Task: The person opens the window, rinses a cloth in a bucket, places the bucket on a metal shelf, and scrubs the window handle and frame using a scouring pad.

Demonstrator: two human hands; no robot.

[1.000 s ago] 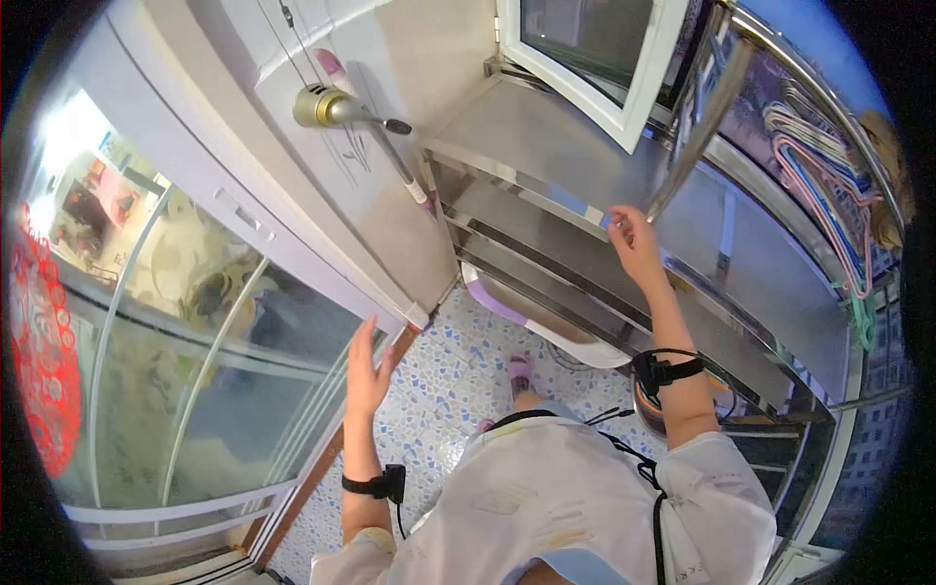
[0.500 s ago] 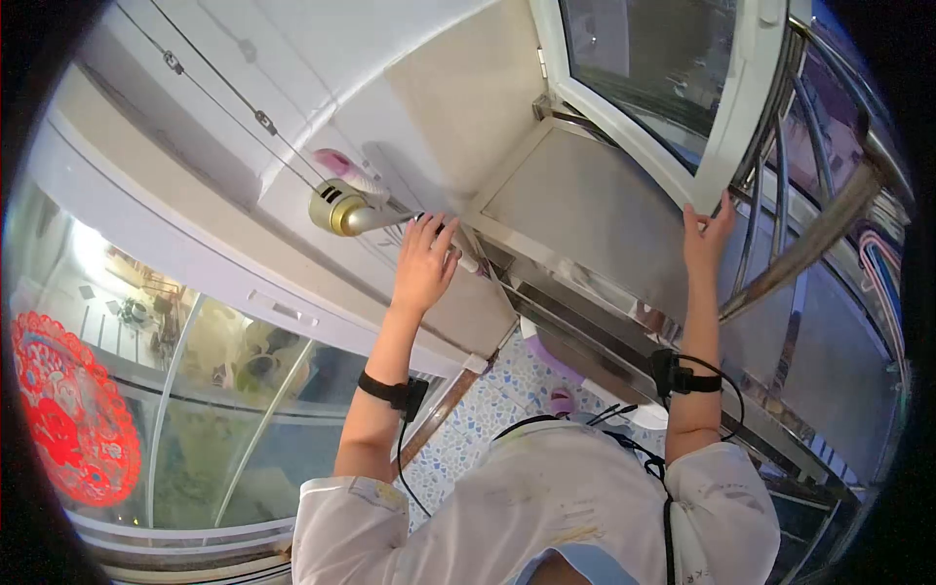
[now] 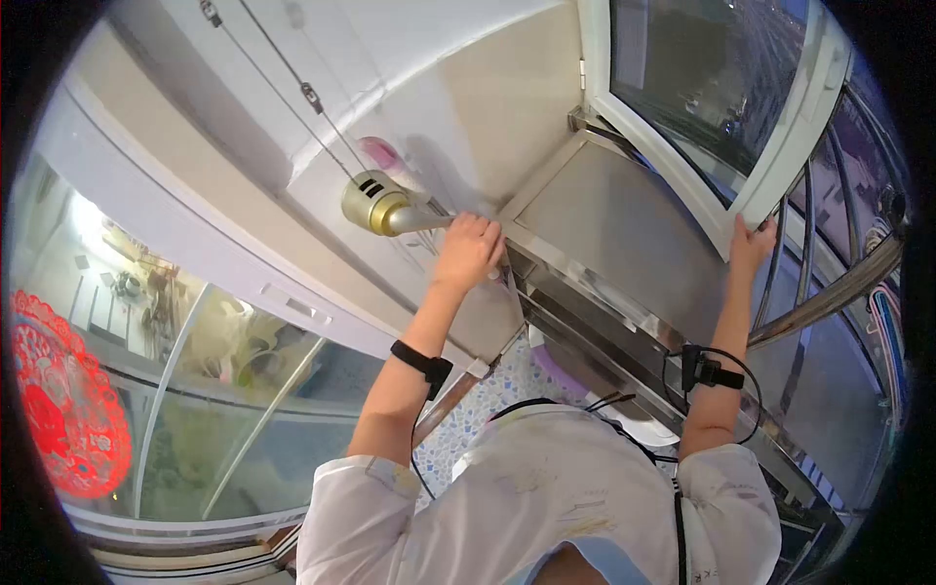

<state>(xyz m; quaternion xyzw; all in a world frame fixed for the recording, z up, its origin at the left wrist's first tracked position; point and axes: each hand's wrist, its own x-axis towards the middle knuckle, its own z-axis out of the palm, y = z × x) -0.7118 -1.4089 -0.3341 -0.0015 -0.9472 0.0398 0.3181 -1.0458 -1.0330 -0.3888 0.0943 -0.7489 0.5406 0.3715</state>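
Observation:
My left hand point(image 3: 469, 253) is closed around the arm of a wall-mounted hand crank point(image 3: 375, 203) with a round silver-and-gold housing. Two thin steel cables point(image 3: 276, 58) run from the housing up the wall. My fingers cover the far end of the crank arm. On the right, my right hand point(image 3: 751, 246) has its thumb and fingers closed at the lower corner of a white-framed window sash point(image 3: 733, 216), which stands swung open. The fingertips behind the frame are partly hidden.
A metal-topped ledge point(image 3: 624, 210) lies below the window. Curved metal railing bars point(image 3: 829, 297) and hangers point(image 3: 885, 336) are at right. A pink item point(image 3: 378, 152) is by the wall. Left is a glass door point(image 3: 234, 380) with a red paper cutout point(image 3: 73, 409). A purple-rimmed basin point(image 3: 556, 366) is below.
My left hand has gone from loosely spread fingers to closed around the crank arm. My right hand stays at the window's corner, its fingers now closer to the frame. The view has shifted.

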